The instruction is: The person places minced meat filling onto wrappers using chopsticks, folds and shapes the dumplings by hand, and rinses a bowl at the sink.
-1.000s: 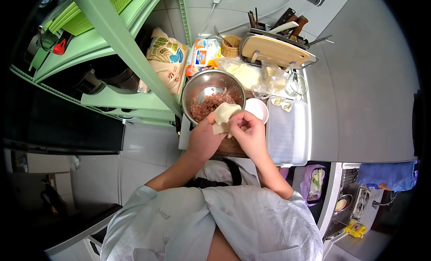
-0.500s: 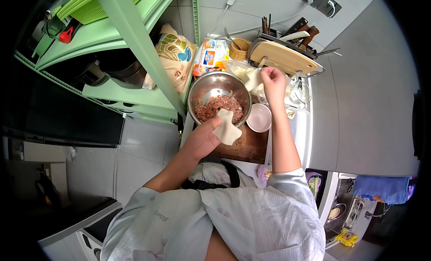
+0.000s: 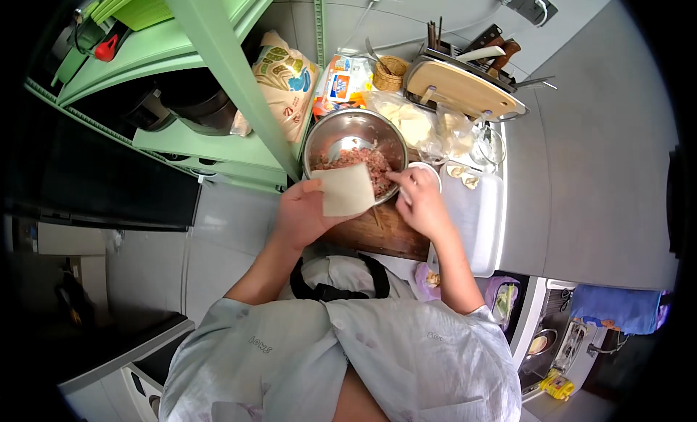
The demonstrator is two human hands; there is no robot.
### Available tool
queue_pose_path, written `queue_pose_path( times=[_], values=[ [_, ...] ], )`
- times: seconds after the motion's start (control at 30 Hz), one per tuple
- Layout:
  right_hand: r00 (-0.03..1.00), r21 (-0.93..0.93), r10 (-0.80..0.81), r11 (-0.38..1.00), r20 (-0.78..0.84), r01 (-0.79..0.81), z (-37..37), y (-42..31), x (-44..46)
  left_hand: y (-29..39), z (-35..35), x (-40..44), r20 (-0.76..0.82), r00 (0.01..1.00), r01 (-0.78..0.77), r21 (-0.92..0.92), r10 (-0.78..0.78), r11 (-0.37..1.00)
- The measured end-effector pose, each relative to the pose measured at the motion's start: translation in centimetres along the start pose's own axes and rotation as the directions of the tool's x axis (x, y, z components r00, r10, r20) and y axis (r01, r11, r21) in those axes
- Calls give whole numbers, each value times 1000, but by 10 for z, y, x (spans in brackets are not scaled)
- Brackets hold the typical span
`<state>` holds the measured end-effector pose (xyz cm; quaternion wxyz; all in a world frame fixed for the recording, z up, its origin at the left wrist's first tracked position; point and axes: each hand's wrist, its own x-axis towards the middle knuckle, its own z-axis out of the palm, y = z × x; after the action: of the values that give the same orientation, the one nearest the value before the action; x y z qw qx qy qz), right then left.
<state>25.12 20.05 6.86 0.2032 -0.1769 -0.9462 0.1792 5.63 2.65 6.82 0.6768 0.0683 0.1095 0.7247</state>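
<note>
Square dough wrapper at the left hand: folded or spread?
Spread: the square dough wrapper lies open across the left hand, its broad, flat face showing without a visible fold.

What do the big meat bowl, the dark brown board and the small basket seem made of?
Big meat bowl: shiny metal, probably stainless steel, judging by its silvery reflections. Dark brown board: likely wood, with a slight sheen and uneven colour. Small basket: matte, perhaps wicker or rattan, from its woven texture.

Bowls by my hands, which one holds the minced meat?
The large steel bowl holds it; the white bowl, partly hidden by your right hand, is smaller.
</note>
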Motion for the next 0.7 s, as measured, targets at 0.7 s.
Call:
queue_pose_path(
  times=[0.7],
  values=[
    [836, 674, 488, 708, -251, -211, 28, 22, 8, 31, -22, -50, -114, 969, -172, 330, 220, 928]
  ],
)
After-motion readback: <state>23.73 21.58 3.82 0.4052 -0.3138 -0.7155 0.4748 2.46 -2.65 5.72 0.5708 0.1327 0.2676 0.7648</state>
